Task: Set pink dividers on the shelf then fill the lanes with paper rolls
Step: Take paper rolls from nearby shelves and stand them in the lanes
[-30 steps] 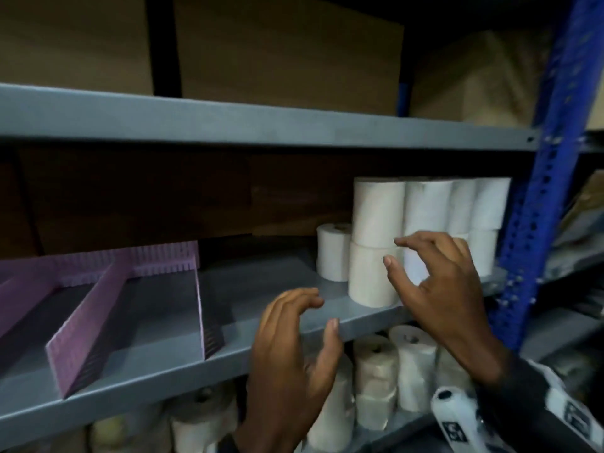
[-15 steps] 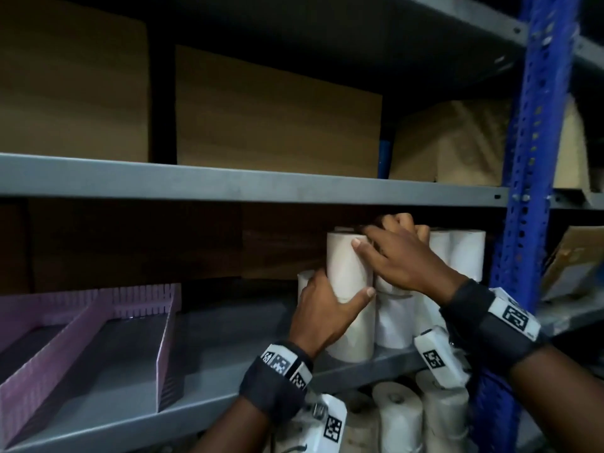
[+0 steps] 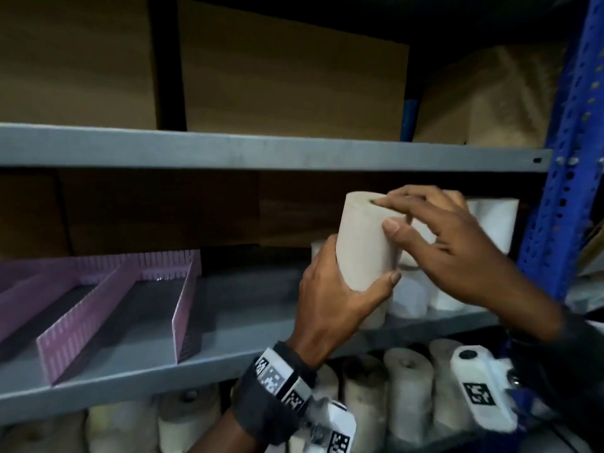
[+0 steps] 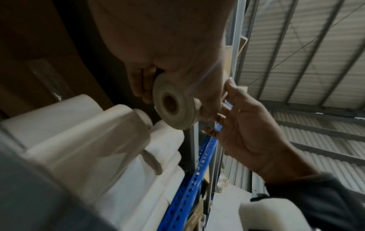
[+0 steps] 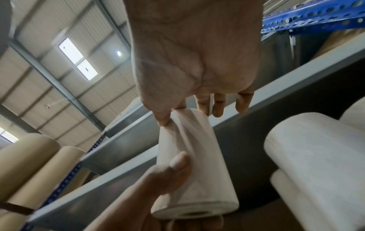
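Both hands are on one white cylindrical paper roll (image 3: 366, 243), held upright just in front of the stacked white rolls (image 3: 490, 223) at the right end of the grey metal shelf (image 3: 228, 364). The left hand (image 3: 333, 308) wraps its lower half, thumb across the front. The right hand (image 3: 457, 246) pinches the top rim, one fingertip in the core.

The pink slotted plastic dividers (image 3: 114, 299) stand well apart, toward nine o'clock from the roll, their lanes running front to back. I'd judge the left hand nearer them, so it is better placed to carry the roll across.
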The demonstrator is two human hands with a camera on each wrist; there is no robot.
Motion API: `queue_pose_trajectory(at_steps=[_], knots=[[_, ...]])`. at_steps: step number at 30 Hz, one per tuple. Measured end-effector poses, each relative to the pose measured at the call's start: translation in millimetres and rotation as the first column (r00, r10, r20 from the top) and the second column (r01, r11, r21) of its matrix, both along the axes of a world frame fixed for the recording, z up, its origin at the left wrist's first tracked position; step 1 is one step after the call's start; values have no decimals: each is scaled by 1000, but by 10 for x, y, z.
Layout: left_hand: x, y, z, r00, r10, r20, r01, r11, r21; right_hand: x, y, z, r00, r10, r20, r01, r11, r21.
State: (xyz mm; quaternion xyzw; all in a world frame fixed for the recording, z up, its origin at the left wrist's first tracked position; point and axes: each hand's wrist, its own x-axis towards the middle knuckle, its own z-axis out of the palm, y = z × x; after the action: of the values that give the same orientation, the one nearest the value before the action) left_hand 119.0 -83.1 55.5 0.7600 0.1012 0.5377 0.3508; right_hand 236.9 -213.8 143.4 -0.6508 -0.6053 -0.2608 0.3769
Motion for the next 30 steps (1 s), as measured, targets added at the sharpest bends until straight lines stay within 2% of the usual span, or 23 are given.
queue_pose_trajectory(at_steps=[4,6,13,17,22,27,30], knots=[[-657,-290,-298,997,-78,1,78,996,-40,-406,-262,-85,985,170,-30,-172,974,-150],[-1028,-402,-539,998,-56,-27,55,996,-67,-661,-330,-197,971,231,-64,-239,936,-259],[-2533,-696,-1338,998,-3,-61,-5,993,-121,-1813,-307,-787,902,372,-217,-429,724,-540],[-3513,-873,-1650,988,92,-121,-114,975,-192,-2672,-214,-1068,846,441,-299,-529,627,-572],[-4535,-1084,-1763,961,248,-124,-269,942,-202,-3643,-81,-1239,748,555,-364,-653,520,-551],[-5406,-1124,-1835,912,390,-123,-408,891,-200,-4500,116,-1273,687,651,-322,-693,453,-562],[-5747,-1051,-1863,883,461,-91,-470,860,-198,-4901,315,-1232,673,685,-278,-681,428,-595]])
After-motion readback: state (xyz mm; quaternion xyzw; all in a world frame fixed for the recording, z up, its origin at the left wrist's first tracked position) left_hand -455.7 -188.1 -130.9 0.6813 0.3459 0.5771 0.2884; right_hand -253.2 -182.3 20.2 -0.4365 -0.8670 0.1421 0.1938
